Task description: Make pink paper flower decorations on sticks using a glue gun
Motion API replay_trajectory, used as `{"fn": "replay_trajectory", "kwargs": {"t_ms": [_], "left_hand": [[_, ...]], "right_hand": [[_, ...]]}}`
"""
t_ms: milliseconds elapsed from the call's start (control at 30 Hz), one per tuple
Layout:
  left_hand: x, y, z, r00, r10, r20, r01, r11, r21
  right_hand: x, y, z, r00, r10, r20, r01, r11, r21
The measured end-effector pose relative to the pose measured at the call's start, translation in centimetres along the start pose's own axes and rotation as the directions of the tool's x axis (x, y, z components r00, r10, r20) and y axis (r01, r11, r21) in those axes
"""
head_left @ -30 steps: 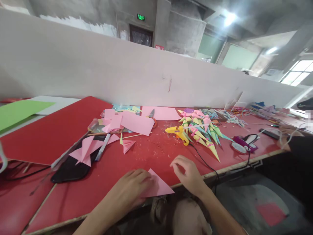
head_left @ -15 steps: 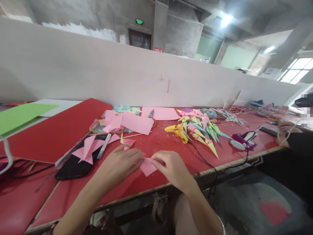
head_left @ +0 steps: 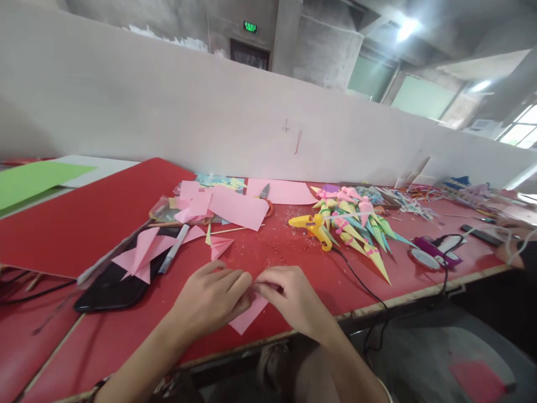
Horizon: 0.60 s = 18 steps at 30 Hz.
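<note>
A small sheet of pink paper [head_left: 247, 317] is held between my two hands, just above the red table near its front edge. My left hand [head_left: 218, 294] has its fingers curled over the paper's left side, which hides that part. On the other side my right hand [head_left: 287, 296] pinches its upper edge between thumb and forefinger. The fingertips of both hands nearly meet there. Just beyond my left hand lies a folded pink paper piece [head_left: 220, 247] with a yellow-green tip beside it.
Farther right are a yellow glue gun [head_left: 311, 226] with a black cord and a pile of paper cones [head_left: 356, 221]. Scissors [head_left: 265, 193] and pink sheets [head_left: 239, 206] lie at the back. A black phone-like slab [head_left: 113, 288] bears folded pink paper. A co-worker's hand [head_left: 514, 235] shows far right.
My hands have drawn closer together and my left fingers now curl more over the paper. The paper has shifted slightly down and left. The whole view has tilted a little.
</note>
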<state>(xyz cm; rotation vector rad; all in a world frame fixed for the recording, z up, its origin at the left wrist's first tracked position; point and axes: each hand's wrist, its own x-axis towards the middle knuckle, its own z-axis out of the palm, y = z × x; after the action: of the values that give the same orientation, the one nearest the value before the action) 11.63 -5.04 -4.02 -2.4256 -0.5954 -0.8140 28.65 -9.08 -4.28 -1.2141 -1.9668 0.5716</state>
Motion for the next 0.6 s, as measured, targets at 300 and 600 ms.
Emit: {"fn": "replay_trajectory", "kwargs": {"t_ms": [300,600], "left_hand": [[-1.4,-2.3,-0.3,0.999,-0.021,0.03,0.018,0.994,0.104],[-1.8,-3.5,-1.6,0.925,-0.341,0.167,0.359,0.929,-0.093]], "right_hand": [[0.3,0.9,-1.0,0.999,0.047,-0.021,-0.044,0.992,0.118],[0.4,1.3,-0.9,0.998,0.063,-0.015,-0.061,0.992,0.115]]}}
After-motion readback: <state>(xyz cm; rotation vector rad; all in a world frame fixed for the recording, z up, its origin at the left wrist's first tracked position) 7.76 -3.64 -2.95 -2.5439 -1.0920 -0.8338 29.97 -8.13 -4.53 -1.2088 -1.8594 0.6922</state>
